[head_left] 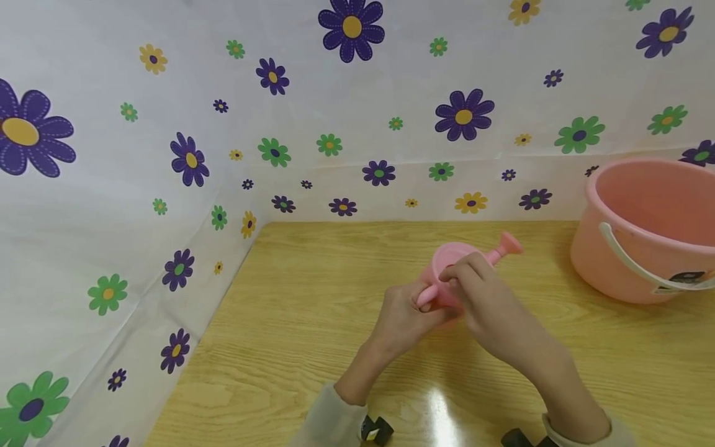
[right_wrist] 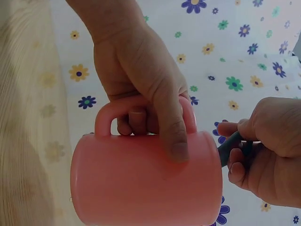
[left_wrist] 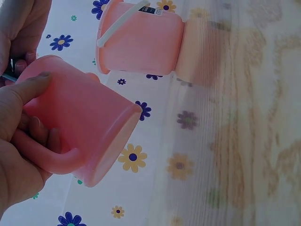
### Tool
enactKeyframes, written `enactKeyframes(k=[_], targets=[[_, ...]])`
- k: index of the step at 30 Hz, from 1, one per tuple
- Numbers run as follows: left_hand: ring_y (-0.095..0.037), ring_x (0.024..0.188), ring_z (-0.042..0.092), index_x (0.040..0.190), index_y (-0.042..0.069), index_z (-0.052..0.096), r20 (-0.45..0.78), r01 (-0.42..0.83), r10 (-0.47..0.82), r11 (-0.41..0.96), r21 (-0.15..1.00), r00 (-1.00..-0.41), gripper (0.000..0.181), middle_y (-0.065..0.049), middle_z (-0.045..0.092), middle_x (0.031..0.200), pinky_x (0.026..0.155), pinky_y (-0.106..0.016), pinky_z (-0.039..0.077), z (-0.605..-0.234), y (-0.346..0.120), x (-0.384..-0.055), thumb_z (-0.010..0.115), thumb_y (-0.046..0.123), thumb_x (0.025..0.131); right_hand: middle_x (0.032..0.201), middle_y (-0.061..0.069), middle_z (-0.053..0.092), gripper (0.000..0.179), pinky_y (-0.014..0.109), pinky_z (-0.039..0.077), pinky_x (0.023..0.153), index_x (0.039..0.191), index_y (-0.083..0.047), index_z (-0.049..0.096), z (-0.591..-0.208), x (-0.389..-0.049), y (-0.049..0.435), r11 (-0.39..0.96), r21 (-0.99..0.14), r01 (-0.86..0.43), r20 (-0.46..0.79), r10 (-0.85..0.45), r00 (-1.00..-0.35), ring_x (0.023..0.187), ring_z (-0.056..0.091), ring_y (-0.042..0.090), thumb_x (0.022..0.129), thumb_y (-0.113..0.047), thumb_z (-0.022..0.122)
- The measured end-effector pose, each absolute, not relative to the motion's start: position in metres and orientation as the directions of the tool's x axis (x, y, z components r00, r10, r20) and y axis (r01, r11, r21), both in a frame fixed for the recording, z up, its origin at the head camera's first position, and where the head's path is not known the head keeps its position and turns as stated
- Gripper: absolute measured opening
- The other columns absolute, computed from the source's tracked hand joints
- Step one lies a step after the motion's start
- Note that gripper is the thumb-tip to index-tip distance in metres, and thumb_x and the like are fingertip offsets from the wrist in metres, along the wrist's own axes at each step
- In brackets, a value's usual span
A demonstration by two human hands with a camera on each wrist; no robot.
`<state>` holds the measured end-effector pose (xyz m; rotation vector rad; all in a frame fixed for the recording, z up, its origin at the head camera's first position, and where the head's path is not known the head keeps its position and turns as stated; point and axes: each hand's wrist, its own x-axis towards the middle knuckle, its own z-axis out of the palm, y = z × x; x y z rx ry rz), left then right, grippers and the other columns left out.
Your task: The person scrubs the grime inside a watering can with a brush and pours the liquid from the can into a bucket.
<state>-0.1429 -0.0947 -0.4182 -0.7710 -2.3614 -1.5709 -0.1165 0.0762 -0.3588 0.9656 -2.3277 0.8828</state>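
A pink toy watering can [head_left: 441, 253] is held above the wooden table, its spout pointing to the far right. My left hand [head_left: 399, 315] grips its handle, with the thumb pressed along the can's side in the right wrist view. My right hand [head_left: 491, 310] is at the can's open top. Its curled fingers pinch a dark, slender object [right_wrist: 228, 149] whose far end meets the can's mouth. Fingers cover most of that object, and its kind is unclear. In the left wrist view the can's flat base [left_wrist: 115, 148] faces away from the hands.
A larger pink bucket [head_left: 592, 254] with a white handle [head_left: 631, 261] stands on the table at the right. White sheeting [head_left: 313, 112] printed with flowers rises behind and along the left. The wooden tabletop [head_left: 290, 310] extends under both hands.
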Motion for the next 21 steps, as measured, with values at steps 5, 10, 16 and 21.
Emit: enactKeyframes(k=[5, 10, 16, 21], targets=[[0.000, 0.055, 0.041, 0.077, 0.005, 0.063, 0.457, 0.540, 0.310, 0.289, 0.790, -0.834, 0.022, 0.008, 0.040, 0.059, 0.050, -0.015, 0.034, -0.4176, -0.0948, -0.1428, 0.084, 0.012, 0.080, 0.095, 0.006, 0.051, 0.018, 0.030, 0.048, 0.073, 0.104, 0.001, 0.061, -0.3610, -0.1180, 0.0758, 0.570, -0.393, -0.722, 0.609, -0.427, -0.669, 0.086, 0.048, 0.014, 0.091, 0.013, 0.058], [-0.001, 0.056, 0.043, 0.107, 0.002, 0.071, 0.468, 0.554, 0.316, 0.286, 0.782, -0.825, 0.030, 0.006, 0.043, 0.060, 0.051, -0.015, 0.037, -0.4174, -0.0955, -0.1431, 0.083, 0.011, 0.081, 0.096, 0.009, 0.053, 0.023, 0.030, 0.049, 0.072, 0.108, 0.005, 0.061, -0.3629, -0.1202, 0.0741, 0.597, -0.372, -0.711, 0.642, -0.387, -0.662, 0.087, 0.048, 0.017, 0.087, 0.013, 0.065], [-0.001, 0.057, 0.047, 0.101, 0.003, 0.071, 0.449, 0.539, 0.326, 0.284, 0.793, -0.832, 0.025, 0.004, 0.054, 0.064, 0.052, -0.015, 0.039, -0.4172, -0.0963, -0.1442, 0.083, 0.014, 0.081, 0.100, 0.016, 0.059, 0.032, 0.027, 0.049, 0.062, 0.117, 0.009, 0.060, -0.3656, -0.1221, 0.0741, 0.650, -0.458, -0.606, 0.623, -0.252, -0.740, 0.075, 0.050, 0.018, 0.085, 0.010, 0.067], [-0.001, 0.056, 0.046, 0.077, 0.006, 0.061, 0.459, 0.551, 0.327, 0.297, 0.780, -0.826, 0.025, 0.000, 0.059, 0.068, 0.051, -0.016, 0.036, -0.4173, -0.0962, -0.1451, 0.084, 0.016, 0.081, 0.088, 0.015, 0.060, 0.026, 0.025, 0.038, 0.048, 0.113, 0.007, 0.065, -0.3664, -0.1246, 0.0758, 0.731, -0.427, -0.532, 0.665, -0.144, -0.733, 0.058, 0.043, 0.014, 0.087, 0.003, 0.065]])
